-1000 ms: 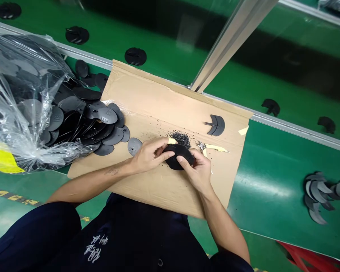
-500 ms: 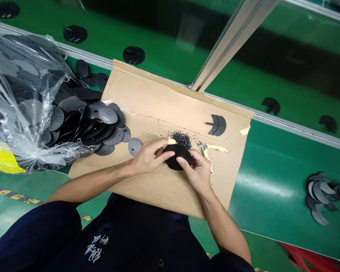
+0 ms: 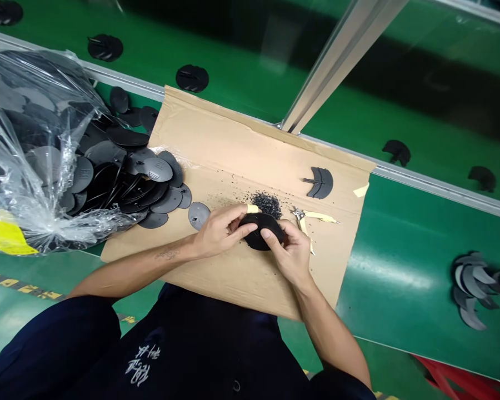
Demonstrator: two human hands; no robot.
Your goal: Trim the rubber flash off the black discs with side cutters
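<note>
Between my two hands I hold a black plastic disc (image 3: 260, 236) low over the cardboard sheet (image 3: 216, 283). My left hand (image 3: 223, 230), with a yellow cover on one fingertip, pinches its left side, thumb on top. My right hand (image 3: 291, 247) grips the right side, its thumb pressed on the upper face. Just beyond the disc lies a heap of small black plastic bits (image 3: 267, 204). Nippers with pale yellow handles (image 3: 312, 219) rest splayed to the right of it. Farther back is a curved black piece with a stem (image 3: 320, 183). A grey disc (image 3: 199, 215) lies left of my left hand.
A clear plastic bag (image 3: 29, 144) of black discs lies at the left, with a pile of discs (image 3: 145, 183) spilling from it. Curved pieces (image 3: 470, 283) are stacked on the green table (image 3: 383, 278) at right. A metal post (image 3: 337, 66) rises behind the cardboard.
Both hands keep the same grip on the disc and have hardly moved. The camera view has shifted very slightly.
</note>
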